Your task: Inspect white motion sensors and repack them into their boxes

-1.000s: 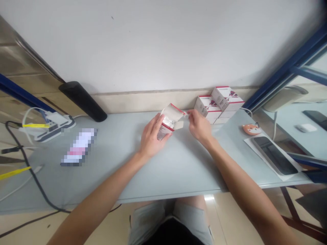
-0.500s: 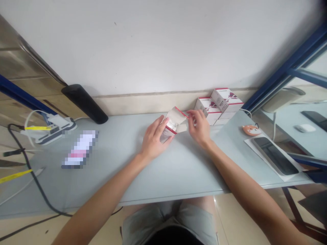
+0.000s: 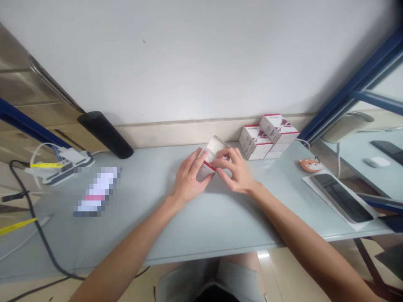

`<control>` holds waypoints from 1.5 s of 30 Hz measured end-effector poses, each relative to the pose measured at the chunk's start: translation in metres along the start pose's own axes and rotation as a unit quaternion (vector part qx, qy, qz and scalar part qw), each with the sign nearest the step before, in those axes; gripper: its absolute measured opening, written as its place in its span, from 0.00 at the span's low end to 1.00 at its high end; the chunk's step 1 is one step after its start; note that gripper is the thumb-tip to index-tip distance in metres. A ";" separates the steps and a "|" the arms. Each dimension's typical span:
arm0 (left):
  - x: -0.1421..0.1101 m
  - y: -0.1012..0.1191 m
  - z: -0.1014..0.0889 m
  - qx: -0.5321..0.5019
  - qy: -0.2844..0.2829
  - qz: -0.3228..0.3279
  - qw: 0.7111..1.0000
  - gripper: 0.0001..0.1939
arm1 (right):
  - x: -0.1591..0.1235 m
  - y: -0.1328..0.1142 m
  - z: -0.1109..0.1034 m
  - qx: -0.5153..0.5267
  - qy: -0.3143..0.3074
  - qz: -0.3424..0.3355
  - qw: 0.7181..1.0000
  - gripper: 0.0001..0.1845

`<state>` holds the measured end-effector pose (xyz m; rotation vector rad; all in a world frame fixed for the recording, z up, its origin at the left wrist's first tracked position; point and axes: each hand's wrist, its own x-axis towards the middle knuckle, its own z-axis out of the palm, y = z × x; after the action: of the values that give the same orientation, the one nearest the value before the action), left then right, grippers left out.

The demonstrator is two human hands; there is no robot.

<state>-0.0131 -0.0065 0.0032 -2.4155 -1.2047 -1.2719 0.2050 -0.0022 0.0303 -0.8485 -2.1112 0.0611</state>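
A small white and red carton (image 3: 206, 168) is tilted in my left hand (image 3: 189, 174), its top lid raised and the pale inside showing. The left fingers and thumb wrap around its sides. My right hand (image 3: 236, 170) is at the carton's open end, fingers curled and fingertips at the edge of the mouth. Whatever lies between those fingertips is hidden. Just beyond the right hand, several matching closed cartons (image 3: 260, 151) stand stacked against the wall.
A phone with a blurred screen (image 3: 97, 191) and a power strip (image 3: 67, 165) lie at the left, near a black cylinder (image 3: 105, 134). At the right are a dark-screened phone (image 3: 343, 197) on white paper and an orange animal-faced item (image 3: 310, 164). Cables hang at the left edge.
My right hand has moved left and slightly down, from the raised lid's corner to the carton's mouth. The side flap that stuck out is now covered by its fingers. My left hand keeps its hold.
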 end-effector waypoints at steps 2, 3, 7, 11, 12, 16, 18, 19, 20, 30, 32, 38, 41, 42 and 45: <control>0.000 -0.001 0.000 0.003 -0.001 0.009 1.000 0.41 | 0.001 -0.001 -0.002 0.013 -0.004 0.001 1.000 0.09; 0.001 -0.002 -0.001 0.006 0.000 0.014 1.000 0.41 | 0.001 -0.002 -0.002 0.019 -0.003 0.000 1.000 0.07; 0.003 -0.002 -0.001 0.015 0.008 0.016 1.000 0.40 | 0.003 -0.003 -0.003 0.050 0.014 -0.008 0.999 0.04; 0.004 -0.003 -0.001 0.021 0.016 0.009 1.000 0.40 | 0.005 -0.004 -0.001 0.055 0.029 -0.012 0.998 0.06; 0.004 -0.003 -0.001 0.023 0.017 0.011 1.000 0.40 | 0.005 -0.005 -0.001 0.050 0.030 -0.011 0.998 0.08; 0.003 -0.004 -0.001 0.026 0.018 0.018 0.999 0.40 | 0.005 -0.006 -0.002 0.018 0.008 -0.018 1.000 0.15; 0.003 -0.004 0.000 0.023 0.017 0.015 0.999 0.40 | 0.006 -0.006 -0.003 0.008 0.000 -0.017 1.000 0.14; 0.003 -0.004 0.000 0.021 0.016 0.014 1.000 0.40 | 0.006 -0.005 -0.003 0.009 0.001 -0.015 1.000 0.12; 0.003 -0.004 0.000 0.019 0.015 0.013 1.000 0.40 | 0.006 -0.005 -0.004 0.015 0.004 -0.013 1.000 0.11; 0.004 -0.008 -0.002 -0.021 0.008 -0.027 0.999 0.40 | 0.005 0.003 -0.011 0.006 0.147 0.017 0.989 0.05; 0.005 -0.010 -0.001 -0.036 0.014 -0.053 0.998 0.40 | 0.007 0.008 -0.015 -0.027 0.173 0.071 0.982 0.03; 0.005 -0.016 -0.001 -0.073 0.021 -0.114 0.991 0.39 | -0.001 0.035 -0.005 -0.205 -0.023 0.306 0.929 0.08; 0.004 -0.016 0.000 -0.075 0.020 -0.103 0.992 0.39 | -0.011 0.047 0.005 -0.238 -0.093 0.351 0.901 0.09; 0.004 -0.015 0.000 -0.074 0.019 -0.096 0.992 0.39 | -0.012 0.049 0.007 -0.241 -0.101 0.351 0.899 0.09; 0.004 -0.013 0.000 -0.062 0.009 -0.070 0.996 0.39 | -0.010 0.045 0.002 -0.214 -0.035 0.318 0.923 0.11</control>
<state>-0.0210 0.0043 0.0033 -2.4353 -1.3476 -1.4472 0.2319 0.0273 0.0076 -1.7966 -1.8519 -0.0336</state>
